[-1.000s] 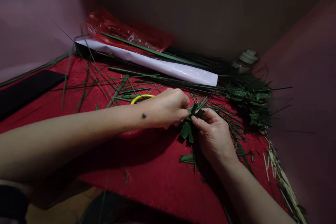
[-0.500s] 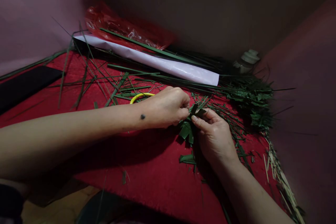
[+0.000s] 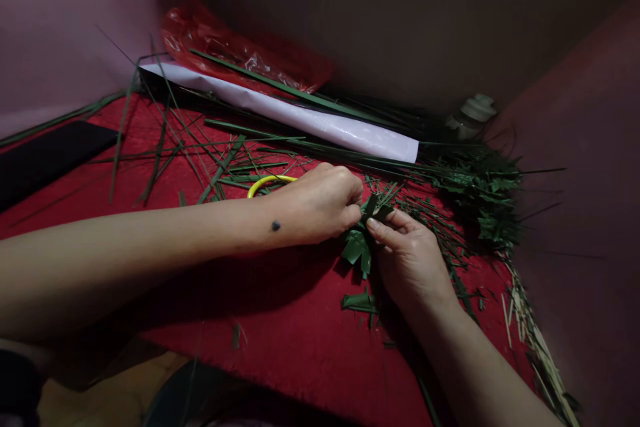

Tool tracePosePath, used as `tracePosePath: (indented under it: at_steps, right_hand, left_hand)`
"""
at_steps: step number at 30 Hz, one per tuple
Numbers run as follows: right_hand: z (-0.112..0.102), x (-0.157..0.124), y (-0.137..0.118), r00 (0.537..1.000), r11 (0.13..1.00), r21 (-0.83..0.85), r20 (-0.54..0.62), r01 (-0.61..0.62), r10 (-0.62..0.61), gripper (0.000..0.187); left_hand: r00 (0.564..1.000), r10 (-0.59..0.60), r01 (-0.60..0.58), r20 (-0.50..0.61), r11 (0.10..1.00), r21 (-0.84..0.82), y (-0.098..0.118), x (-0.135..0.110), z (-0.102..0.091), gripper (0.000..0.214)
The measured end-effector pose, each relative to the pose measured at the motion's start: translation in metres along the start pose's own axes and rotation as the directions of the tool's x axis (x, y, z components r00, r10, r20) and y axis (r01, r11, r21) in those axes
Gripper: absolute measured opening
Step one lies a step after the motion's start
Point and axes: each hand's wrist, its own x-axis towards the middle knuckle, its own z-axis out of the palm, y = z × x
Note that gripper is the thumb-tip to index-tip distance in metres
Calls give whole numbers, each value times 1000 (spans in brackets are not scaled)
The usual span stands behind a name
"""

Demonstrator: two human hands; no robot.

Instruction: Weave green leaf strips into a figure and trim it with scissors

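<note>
Over the red table (image 3: 300, 320), the right hand (image 3: 414, 259) pinches a green leaf piece (image 3: 357, 247) right of centre; whether the curled left hand (image 3: 325, 204) grips it is hidden. Hard pulling might tear it.

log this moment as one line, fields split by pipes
left hand: curled closed at green leaf strips | right hand: pinching them | yellow loop: partly hidden by left hand | white roll: toward back of red table

One left hand (image 3: 325, 205), one right hand (image 3: 413, 257), one cut leaf piece (image 3: 356, 247) between them. Beyond the left hand: one yellow loop (image 3: 265, 180), one white sheet (image 3: 310, 119), one red bag (image 3: 200, 33); left of it, one black slab (image 3: 55, 157). Beyond the right: one bottle (image 3: 474, 112). Leaf strips (image 3: 223, 167) around both defy counting.
</note>
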Motion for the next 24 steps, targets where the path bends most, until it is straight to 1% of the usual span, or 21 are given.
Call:
tracePosePath:
  at_steps: [4, 9, 19, 24]
  right_hand:
    - [3, 1, -2, 999, 998, 53, -19, -38, 39, 13]
    - [9, 0, -4, 994, 990, 113, -60, -82, 89, 19]
    - [5, -1, -1, 998, 997, 70, -62, -17, 21, 19]
    - [5, -1, -1, 998, 999, 49, -55, -13, 15, 18]
  left_hand:
    - [1000, 2, -2, -3, 1000, 13, 0, 0, 1, 15]
    - [1000, 9, -9, -12, 1000, 23, 1, 0, 0, 16]
    - [1000, 29, -28, -5, 997, 69, 0, 0, 1, 16]
    - [1000, 8, -8, 5, 995, 98, 1, -2, 2, 18]
